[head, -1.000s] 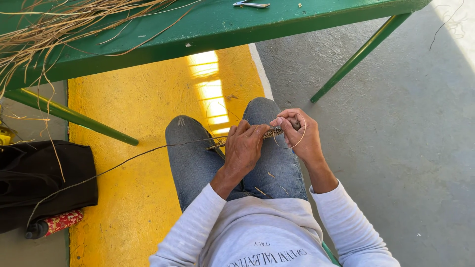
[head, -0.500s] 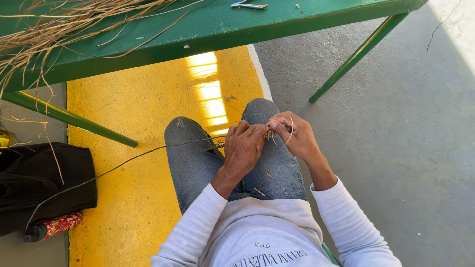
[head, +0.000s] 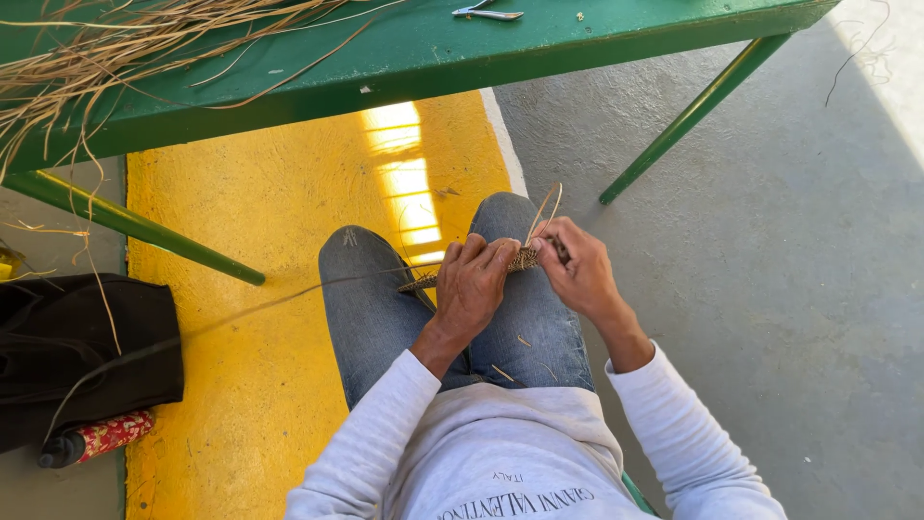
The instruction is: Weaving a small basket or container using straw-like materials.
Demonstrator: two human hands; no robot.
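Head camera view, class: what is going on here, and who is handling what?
A seated person works over their lap. The left hand and right hand both grip a narrow woven fibre strip above the jeans. A thin loop of fibre rises between the hands, and a long strand trails away to the left over the yellow floor. Dry straw and a metal tool lie on the green table. A black bag sits at left.

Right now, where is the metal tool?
In the head view, the metal tool lies on the green table, top centre, right of the dry straw pile.
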